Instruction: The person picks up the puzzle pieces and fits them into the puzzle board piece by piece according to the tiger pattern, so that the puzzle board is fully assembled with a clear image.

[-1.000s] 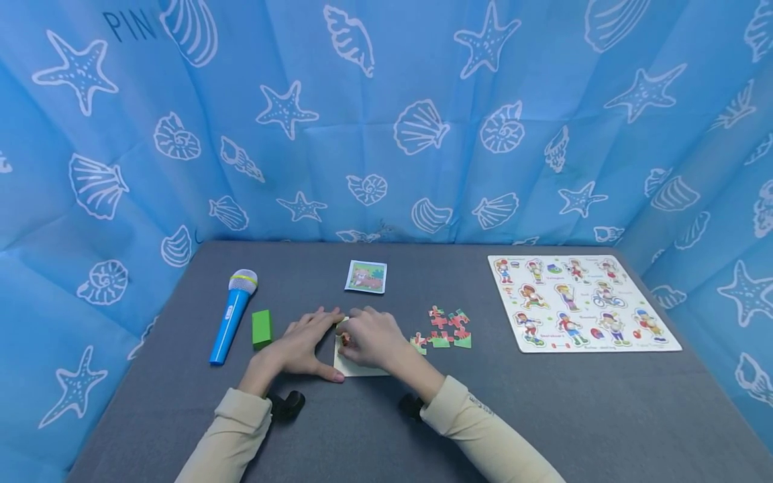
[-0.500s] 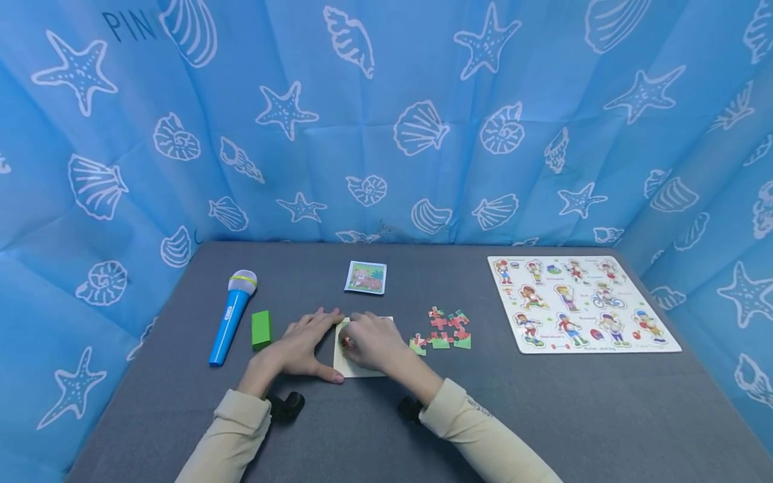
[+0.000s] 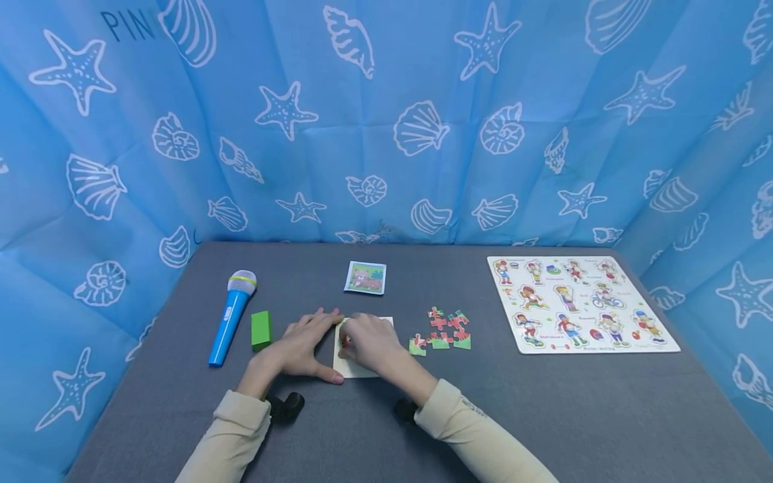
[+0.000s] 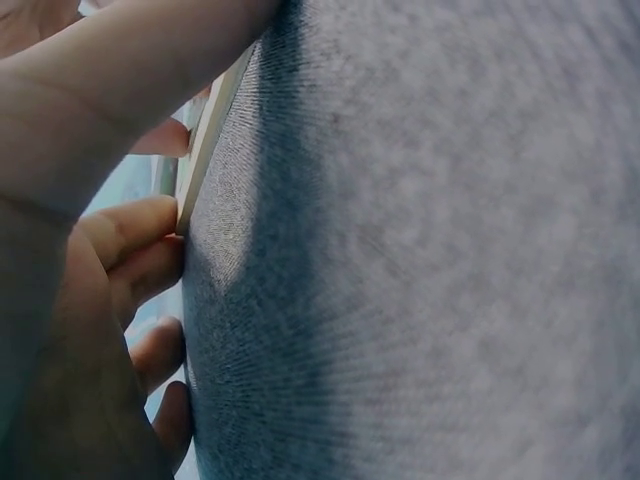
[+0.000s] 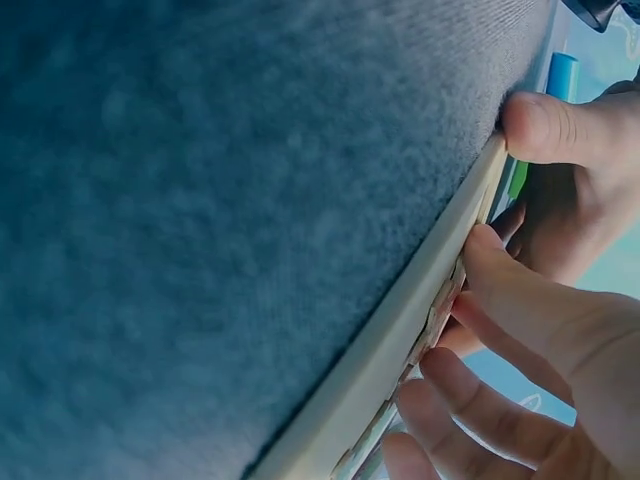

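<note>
A square, cream-coloured jigsaw tray (image 3: 357, 370) lies flat on the table between my hands. My left hand (image 3: 300, 345) is spread along its left side, fingertips at the far corner and thumb by the near corner. My right hand (image 3: 370, 341) bends over the tray, thumb and fingers pinching a small jigsaw piece that is mostly hidden under them. In the right wrist view the thumb (image 5: 485, 240) is right at the tray's surface, and flat pieces (image 5: 442, 308) show inside the rim. Loose red and green jigsaw pieces (image 3: 461, 339) lie just right of the tray.
Behind the tray lies a small picture card (image 3: 365, 278) with an animal on it. To the left are a green block (image 3: 262, 329) and a blue toy microphone (image 3: 229, 325). A white board with sports figures (image 3: 582, 305) lies at the right. A blue curtain (image 3: 386, 134) hangs behind the table.
My right hand has turned slightly and shifted a little over the tray, its fingertips staying near the left side. More of the tray's far edge shows. The left hand has stayed in place.
</note>
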